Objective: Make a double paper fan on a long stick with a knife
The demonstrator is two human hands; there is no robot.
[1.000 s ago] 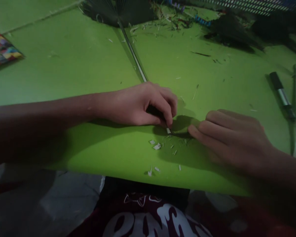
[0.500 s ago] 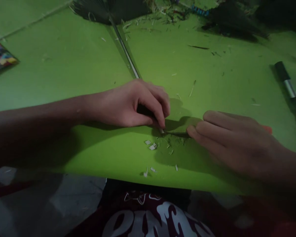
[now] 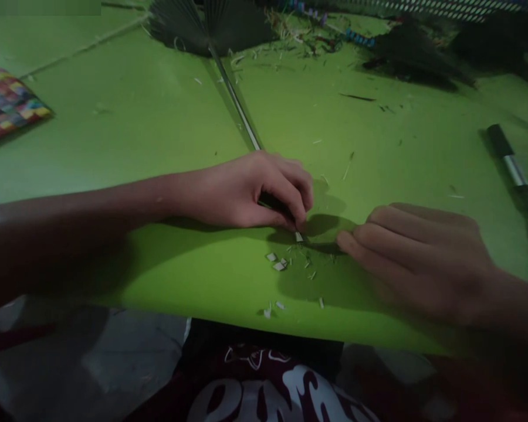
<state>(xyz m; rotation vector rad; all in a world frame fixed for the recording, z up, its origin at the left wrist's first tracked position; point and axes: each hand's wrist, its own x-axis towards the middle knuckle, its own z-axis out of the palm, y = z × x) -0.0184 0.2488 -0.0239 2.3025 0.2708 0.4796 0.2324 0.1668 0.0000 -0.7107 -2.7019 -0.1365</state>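
A long thin stick [image 3: 240,108] runs from a dark fan-shaped leaf [image 3: 202,23] at the back down to my left hand [image 3: 246,190]. That hand is closed, pinching the stick's near end, whose pale tip [image 3: 299,237] pokes out onto the green table [image 3: 136,117]. My right hand [image 3: 413,258] lies just right of the tip, fingers pressed together over a thin dark sliver on the table; what it grips is hidden. Small white chips [image 3: 277,262] lie scattered just below the tip.
A dark marker [image 3: 508,164] lies at the right. A colourful woven piece [image 3: 9,102] sits at the far left. Another dark fan leaf [image 3: 413,53] and plant scraps lie along the back edge. The table's near edge runs just below my hands.
Both hands stay at the stick's tip, almost unmoved. Only the view has shifted a little up and down.
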